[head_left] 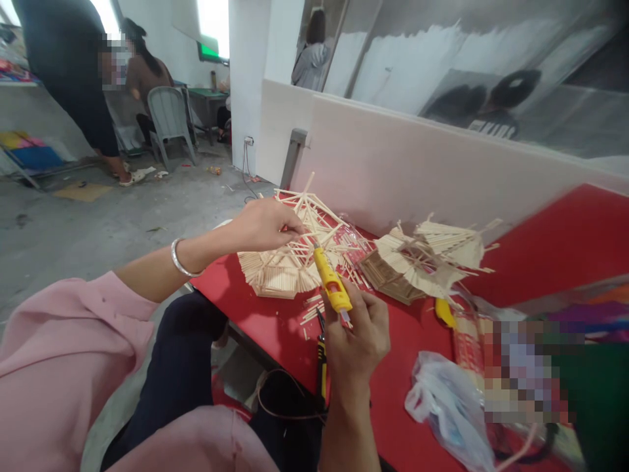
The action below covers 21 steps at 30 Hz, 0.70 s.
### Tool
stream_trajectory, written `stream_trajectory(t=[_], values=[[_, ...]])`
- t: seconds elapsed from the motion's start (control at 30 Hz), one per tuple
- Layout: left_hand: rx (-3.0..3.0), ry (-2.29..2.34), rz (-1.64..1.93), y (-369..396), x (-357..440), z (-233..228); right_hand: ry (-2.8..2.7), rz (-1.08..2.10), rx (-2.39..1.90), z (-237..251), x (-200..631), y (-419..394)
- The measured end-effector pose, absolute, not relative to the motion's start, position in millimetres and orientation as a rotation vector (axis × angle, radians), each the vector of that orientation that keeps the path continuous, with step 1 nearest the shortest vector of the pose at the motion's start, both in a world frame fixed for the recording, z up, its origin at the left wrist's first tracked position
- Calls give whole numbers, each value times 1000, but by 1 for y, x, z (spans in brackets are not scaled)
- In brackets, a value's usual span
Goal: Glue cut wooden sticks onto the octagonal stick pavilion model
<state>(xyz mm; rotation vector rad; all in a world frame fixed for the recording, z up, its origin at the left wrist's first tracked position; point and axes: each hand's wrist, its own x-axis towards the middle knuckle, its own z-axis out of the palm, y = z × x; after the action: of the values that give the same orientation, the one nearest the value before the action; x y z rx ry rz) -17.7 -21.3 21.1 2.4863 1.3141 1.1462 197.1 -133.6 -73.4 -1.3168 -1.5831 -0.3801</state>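
- Head view, risks: right hand (356, 334) is wrapped around a yellow glue gun (333, 286), nozzle aimed up at the pale stick-built model roof (289, 252). The left hand's fingertips sit just beside the nozzle tip, so a burn or glue on the fingers looks likely if either hand drifts.
- Left hand (263, 225) pinches a thin stick at the model's spokes; pressing too hard could snap a stick or pop a joint.
- Glue could string onto the red tabletop (275, 321), or onto loose sticks lying under the gun.
- The model stands near the table's left edge; a shove could tip it off.
- Look: fan of light wooden sticks radiating from a hub over slatted sides, loose ends poking out, fragile. It rests on the red tabletop, against the white partition (393, 157).
- A second stick model (422, 259) stands to the right, apart, untouched; a clear plastic bag (449, 406) is nearer.
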Motion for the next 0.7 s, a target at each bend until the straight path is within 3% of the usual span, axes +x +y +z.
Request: stream_trajectory(t=[0.1, 0.7], values=[[2533, 1248, 917, -22, -17, 28, -1587, -382, -1311, -74, 197, -134], [2455, 1280, 764, -23, -10, 40, -1542, -356, -1287, -71, 198, -132]])
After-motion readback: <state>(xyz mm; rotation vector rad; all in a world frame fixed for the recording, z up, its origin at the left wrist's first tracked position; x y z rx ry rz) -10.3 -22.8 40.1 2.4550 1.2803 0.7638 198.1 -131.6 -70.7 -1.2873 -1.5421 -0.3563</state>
